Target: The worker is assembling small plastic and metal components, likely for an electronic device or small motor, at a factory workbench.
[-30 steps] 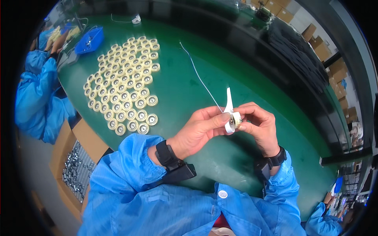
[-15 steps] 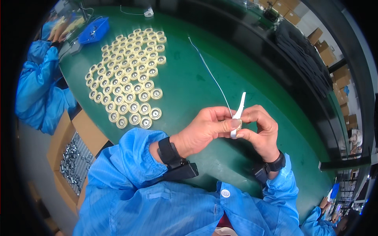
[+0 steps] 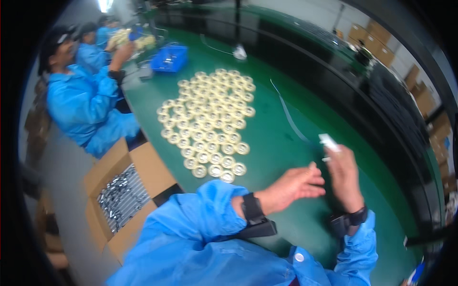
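Note:
My right hand (image 3: 344, 180) is closed on a white plastic part (image 3: 328, 142), whose top stands out past my fingers. A thin blue-and-white cable (image 3: 289, 117) trails from near it across the green tabletop to the far side. To its left, apart from the part, my left hand (image 3: 296, 187) hovers with its fingers stretched out and nothing visible in them. Both hands are smeared by motion. Many cream-coloured toothed rings with metallic centres (image 3: 210, 126) lie in a broad patch left of my hands.
A cardboard box (image 3: 155, 169) of small shiny metal parts stands at the table's left edge. Farther off are a blue bin (image 3: 169, 58) and another white part with a cable (image 3: 239, 52). Co-workers in blue (image 3: 88, 102) sit at the left. A dark ledge (image 3: 329, 62) borders the table's far side.
My left hand has let go of the white part and opened. My right hand alone now holds it. The view has swung left, bringing more of the co-workers into sight.

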Motion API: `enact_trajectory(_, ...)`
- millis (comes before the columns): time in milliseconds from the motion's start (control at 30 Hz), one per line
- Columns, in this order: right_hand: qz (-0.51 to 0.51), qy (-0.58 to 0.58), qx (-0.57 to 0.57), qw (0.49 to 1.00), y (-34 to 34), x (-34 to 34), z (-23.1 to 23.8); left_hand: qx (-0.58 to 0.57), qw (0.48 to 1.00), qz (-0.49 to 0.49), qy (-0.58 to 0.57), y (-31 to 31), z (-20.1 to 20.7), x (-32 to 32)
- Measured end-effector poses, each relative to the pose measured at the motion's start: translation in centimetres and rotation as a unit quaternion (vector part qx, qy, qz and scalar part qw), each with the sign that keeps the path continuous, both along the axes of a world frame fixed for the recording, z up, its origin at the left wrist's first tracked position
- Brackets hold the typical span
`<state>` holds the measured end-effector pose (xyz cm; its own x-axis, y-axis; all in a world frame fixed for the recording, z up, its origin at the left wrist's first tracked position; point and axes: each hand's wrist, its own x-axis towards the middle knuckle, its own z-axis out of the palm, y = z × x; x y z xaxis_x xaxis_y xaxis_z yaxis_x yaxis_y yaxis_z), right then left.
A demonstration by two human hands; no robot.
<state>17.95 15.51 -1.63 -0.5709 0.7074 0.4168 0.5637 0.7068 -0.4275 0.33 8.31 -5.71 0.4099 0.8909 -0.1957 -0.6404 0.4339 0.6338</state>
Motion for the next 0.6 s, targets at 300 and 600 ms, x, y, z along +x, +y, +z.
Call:
enact_trajectory(300, -0.27, -0.062, 0.13, 0.952, 20.0, 36.6, -15.0, 0.022, 0.996, -0.073, 0.036, -0.4, -1.2, 2.4)
enact_trajectory(600, -0.179, 0.047, -0.022, 0.983, 10.2, 7.8, -1.0, 0.011, 0.997, -0.017, 0.075, -0.8, -0.2, 1.6)
